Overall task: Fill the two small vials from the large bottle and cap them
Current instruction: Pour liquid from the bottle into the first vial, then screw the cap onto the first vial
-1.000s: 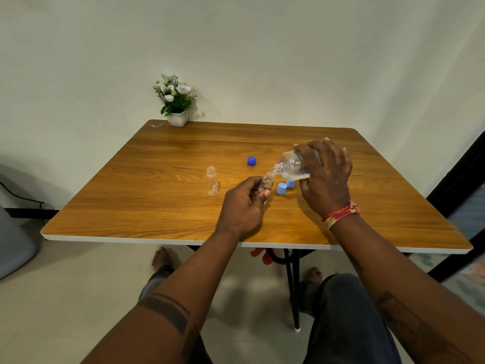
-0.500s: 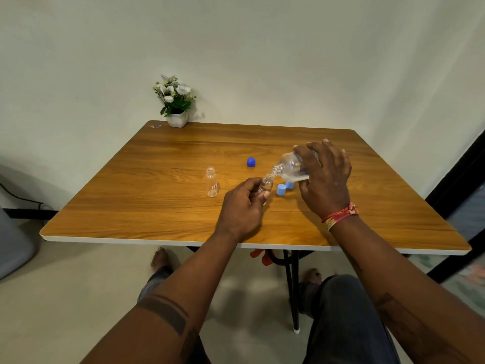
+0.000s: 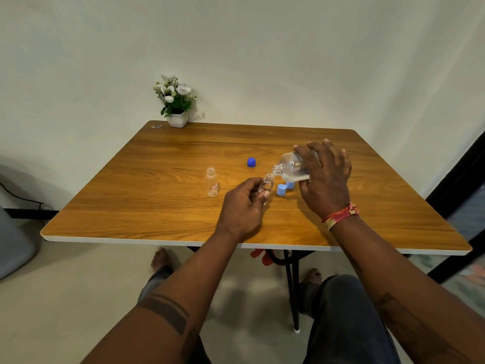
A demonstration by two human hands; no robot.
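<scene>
Vials are both uncapped: one [image 3: 266,183], at frame centre, is pinched in the left hand [image 3: 242,208] under the mouth of the large bottle [image 3: 292,166], which the right hand [image 3: 325,179] grips tilted; the other vial [image 3: 212,182] stands apart to its left. Filling seems mid-way on the first, with both light-blue caps [image 3: 281,190] waiting on the table [image 3: 157,206]. Against the earlier frame, nothing has visibly moved.
</scene>
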